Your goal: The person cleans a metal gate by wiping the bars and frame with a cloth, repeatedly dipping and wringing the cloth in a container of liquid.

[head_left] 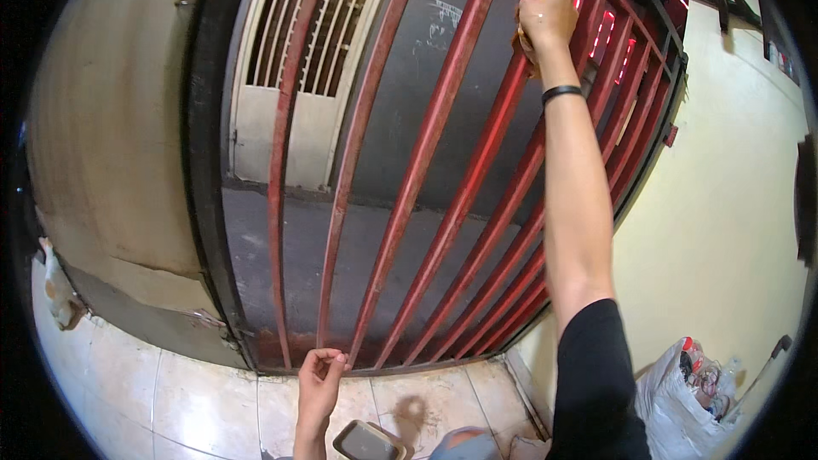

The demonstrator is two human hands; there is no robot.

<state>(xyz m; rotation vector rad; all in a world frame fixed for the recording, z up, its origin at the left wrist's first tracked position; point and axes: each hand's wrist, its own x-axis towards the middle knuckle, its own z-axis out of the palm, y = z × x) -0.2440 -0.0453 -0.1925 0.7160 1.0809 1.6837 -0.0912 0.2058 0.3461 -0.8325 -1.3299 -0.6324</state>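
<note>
- Wiping is the step in hand, I judge: the right hand [550, 15], raised toward one o'clock, has its fingers curled and clamped round an orange-brown cloth [537, 0], pressing it against a slanted bar of the red metal gate [426, 162].
- Hanging low at six o'clock, the left hand [321, 375] holds nothing, fingers loosely bent inward, just short of the gate's bottom rail.
- The next move likely calls for sliding the cloth down the bar with steady pressure.
- Most of the cloth is hidden behind the fist; a dark tray-like thing [368, 441] at six o'clock is cut off, and the white bag [673, 409] at four o'clock holds blurred contents.
</note>
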